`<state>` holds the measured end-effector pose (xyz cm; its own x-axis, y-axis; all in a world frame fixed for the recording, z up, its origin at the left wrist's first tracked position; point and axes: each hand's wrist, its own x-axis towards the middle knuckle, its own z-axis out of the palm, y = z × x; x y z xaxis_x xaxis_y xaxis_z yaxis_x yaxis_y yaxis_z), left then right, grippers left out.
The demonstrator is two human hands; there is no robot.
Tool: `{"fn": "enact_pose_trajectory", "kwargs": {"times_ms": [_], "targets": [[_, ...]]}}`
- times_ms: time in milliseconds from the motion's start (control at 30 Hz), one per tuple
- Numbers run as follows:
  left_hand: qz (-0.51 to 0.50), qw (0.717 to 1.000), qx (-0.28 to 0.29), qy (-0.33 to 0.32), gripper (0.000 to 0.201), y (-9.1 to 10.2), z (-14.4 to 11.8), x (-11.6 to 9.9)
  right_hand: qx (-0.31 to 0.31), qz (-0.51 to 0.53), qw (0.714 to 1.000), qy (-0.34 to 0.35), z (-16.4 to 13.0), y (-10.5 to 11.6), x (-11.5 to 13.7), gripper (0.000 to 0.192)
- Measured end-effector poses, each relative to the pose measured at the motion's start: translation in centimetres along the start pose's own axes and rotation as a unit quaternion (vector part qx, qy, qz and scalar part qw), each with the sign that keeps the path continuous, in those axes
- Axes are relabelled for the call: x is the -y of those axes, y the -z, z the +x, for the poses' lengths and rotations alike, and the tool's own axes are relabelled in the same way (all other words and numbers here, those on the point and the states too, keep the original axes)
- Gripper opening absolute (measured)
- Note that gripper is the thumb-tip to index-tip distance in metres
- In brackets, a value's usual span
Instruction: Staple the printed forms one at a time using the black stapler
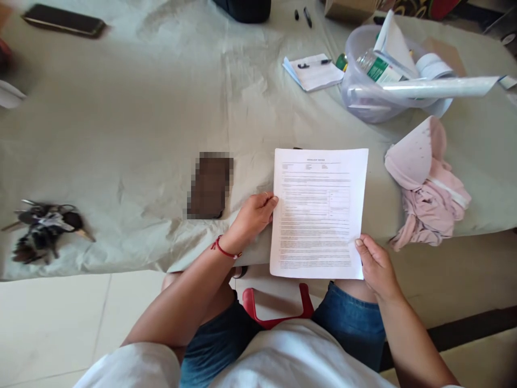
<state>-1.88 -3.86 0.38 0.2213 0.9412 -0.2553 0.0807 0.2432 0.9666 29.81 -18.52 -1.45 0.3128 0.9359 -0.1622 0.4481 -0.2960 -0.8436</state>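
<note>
— Item one, the sheet?

— One printed sheet [319, 213], lying flat at the near edge of the table [141, 108], its bottom margin hanging just past that edge. Long axis runs from me toward the far edge; the heading points away from me, so the text reads upright to me.

— Hands on it?

— My left hand [254, 215] pinches its left edge about halfway up, fingers curled, thumb on top. My right hand [375, 267] grips the lower right corner, thumb on the paper. Both are grasping the sheet.

— Containers?

— One clear plastic tub [363, 94], toward the far right corner. In it: a bottle with a green label [377, 67], a roll of white tape [434, 66], folded papers; a long white roll [440, 86] lies across its rim. I cannot make out the rest of the contents.

— Loose items, counted?

— One notepad [317, 73] with one pen [314, 64] on it, just left of the tub. Two dark markers [302, 15] at the far edge. One phone [64, 20] at the far left corner. One bunch of keys [46, 226] near the left edge. One blurred dark rectangle [210, 185], just left of my left hand. One heap of pink cloth [428, 186] at the near right, apart from the sheet. One cardboard box [351, 8] at the far edge.

— Wrist?

— One red cord bracelet [224, 250], left.
</note>
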Motion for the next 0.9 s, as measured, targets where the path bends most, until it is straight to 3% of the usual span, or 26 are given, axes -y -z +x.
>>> {"fn": "enact_pose_trajectory", "kwargs": {"times_ms": [200, 367, 500, 600, 733, 900], "targets": [[0.003, 1.000, -0.015, 0.014, 0.031, 0.0, 0.2, 0.6, 0.004, -0.077, 0.997, 0.030, -0.9, 0.4, 0.0, 0.039], [-0.038, 0.999, 0.011, 0.032, 0.030, 0.1, 0.2, 0.6, 0.001, -0.092, 0.995, 0.048, -1.4, 0.4, -0.4, 0.039], [0.078, 0.996, -0.015, -0.038, 0.029, 0.1, 0.0, 0.7, 0.008, -0.087, 0.994, 0.069, -2.1, 0.5, -0.2, 0.040], [0.119, 0.991, -0.041, -0.048, 0.030, -0.3, -0.3, 0.6, 0.016, -0.088, 0.992, 0.084, -2.7, 0.2, 0.4, 0.039], [0.038, 0.995, -0.087, -0.034, 0.032, -1.3, -0.9, 0.6, 0.026, -0.092, 0.989, 0.115, -3.5, -0.2, 1.2, 0.037], [-0.109, 0.992, -0.063, 0.008, 0.036, -2.6, -2.0, 0.8, 0.031, -0.071, 0.990, 0.114, -4.0, 0.3, 0.3, 0.031]]}}
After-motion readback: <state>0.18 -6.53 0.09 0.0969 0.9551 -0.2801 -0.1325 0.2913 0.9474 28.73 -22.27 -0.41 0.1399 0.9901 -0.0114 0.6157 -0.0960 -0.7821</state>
